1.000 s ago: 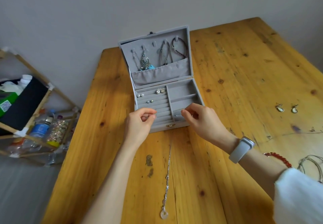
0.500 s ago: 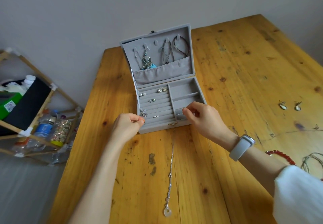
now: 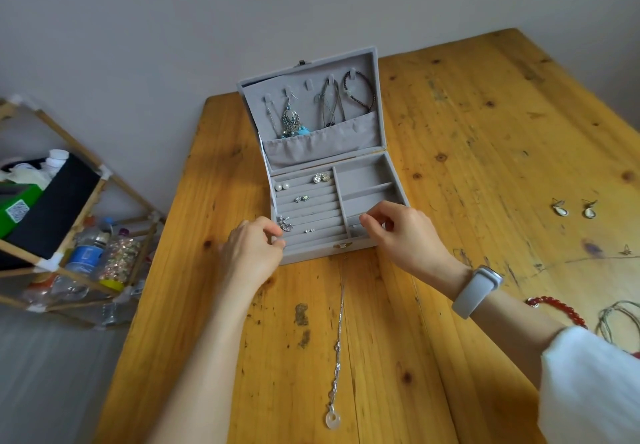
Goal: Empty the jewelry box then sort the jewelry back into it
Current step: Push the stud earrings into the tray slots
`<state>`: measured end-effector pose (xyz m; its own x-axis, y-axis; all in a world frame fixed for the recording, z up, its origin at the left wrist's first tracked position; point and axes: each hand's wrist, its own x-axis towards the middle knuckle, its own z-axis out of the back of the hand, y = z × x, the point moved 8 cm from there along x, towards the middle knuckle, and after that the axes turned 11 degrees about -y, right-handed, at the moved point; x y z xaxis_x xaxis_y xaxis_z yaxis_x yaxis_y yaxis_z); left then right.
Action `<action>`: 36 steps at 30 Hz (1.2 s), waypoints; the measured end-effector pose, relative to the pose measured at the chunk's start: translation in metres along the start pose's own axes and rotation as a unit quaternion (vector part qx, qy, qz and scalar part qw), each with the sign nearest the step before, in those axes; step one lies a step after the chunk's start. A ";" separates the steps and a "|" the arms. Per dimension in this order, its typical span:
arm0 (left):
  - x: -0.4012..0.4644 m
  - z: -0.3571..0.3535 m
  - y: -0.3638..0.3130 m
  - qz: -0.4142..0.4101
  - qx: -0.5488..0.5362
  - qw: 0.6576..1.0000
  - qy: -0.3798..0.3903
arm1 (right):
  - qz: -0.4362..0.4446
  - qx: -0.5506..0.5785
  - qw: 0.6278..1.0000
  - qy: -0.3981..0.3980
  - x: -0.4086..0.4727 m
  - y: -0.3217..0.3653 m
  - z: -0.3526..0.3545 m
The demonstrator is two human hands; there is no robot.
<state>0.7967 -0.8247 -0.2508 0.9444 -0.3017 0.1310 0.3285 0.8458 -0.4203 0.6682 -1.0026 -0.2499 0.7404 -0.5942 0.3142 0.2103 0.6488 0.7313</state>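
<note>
2 hands work at the near edge of the jewelry box (image 3: 322, 180). The right hand (image 3: 401, 232) has its grip pinched over the near right compartment; on what, I cannot tell. The left hand (image 3: 254, 247) curls at the near left corner, its grip seemingly holding nothing, just beside a silver earring (image 3: 284, 223). Nearer the person, a pendant necklace (image 3: 337, 350) lies on the bench (image 3: 485, 138); a withdrawing wrist could snag it.

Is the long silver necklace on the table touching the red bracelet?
Apart. The head view shows the silver necklace lying in front of the jewelry box, while the red bracelet sits far right, bare table and the right forearm between them.
</note>
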 end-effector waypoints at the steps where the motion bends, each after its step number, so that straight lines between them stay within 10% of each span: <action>1: -0.003 0.001 0.004 0.014 -0.066 0.998 -0.016 | -0.004 0.006 1.000 0.003 0.000 0.000 -0.001; 8: -0.037 -0.003 0.031 0.024 -0.256 0.956 -0.137 | -0.006 0.098 0.994 0.047 -0.001 0.021 -0.017; 17: -0.035 -0.011 0.035 -0.039 -0.224 0.961 -0.155 | -0.089 0.196 0.972 0.095 -0.002 0.040 -0.051; 36: -0.037 -0.013 0.036 -0.046 -0.248 0.953 -0.166 | 0.137 -0.037 0.986 0.088 0.000 0.076 -0.090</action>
<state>0.7737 -0.7885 -0.2823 0.8916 -0.1387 0.4310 0.4405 0.4854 -0.7552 0.7418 -0.9104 -0.2493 0.8736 -0.3050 0.3792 0.0283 0.8098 0.5860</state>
